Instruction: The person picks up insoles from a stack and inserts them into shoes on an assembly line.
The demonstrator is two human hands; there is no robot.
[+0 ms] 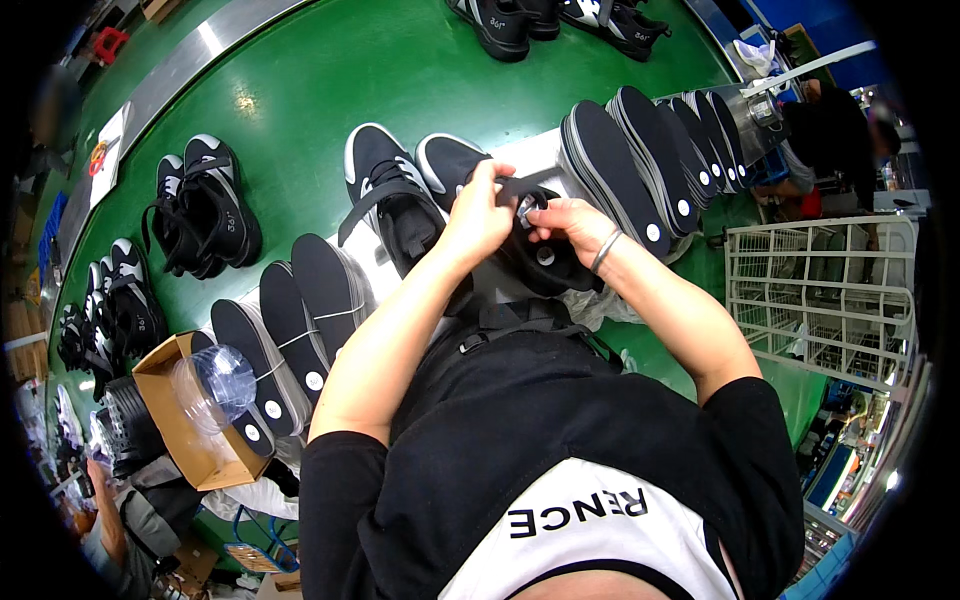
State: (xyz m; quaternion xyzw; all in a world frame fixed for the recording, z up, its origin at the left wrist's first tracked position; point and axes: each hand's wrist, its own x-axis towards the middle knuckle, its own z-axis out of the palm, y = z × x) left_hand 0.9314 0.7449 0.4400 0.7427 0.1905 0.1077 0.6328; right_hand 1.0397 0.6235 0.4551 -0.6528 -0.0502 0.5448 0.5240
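Observation:
A black sneaker with a grey-white toe [447,160] lies in front of me, its heel toward my body. My left hand [482,212] is closed on its upper near the tongue, beside a black strap. The fingers of my right hand [567,222] pinch at the shoe's opening, next to a small whitish label [526,208]. Whether they grip the label or the tongue's edge is hard to make out. Directly left of this shoe is its black mate [385,185], its strap hanging loose to the side.
Stacks of black insoles [612,165] lie right of the shoes, and tied insole bundles [285,305] lie left. A cardboard box [165,400] holds clear plastic pieces. More sneakers [205,205] stand on the green table [310,75]. A white wire rack [820,290] is at right; people work at both sides.

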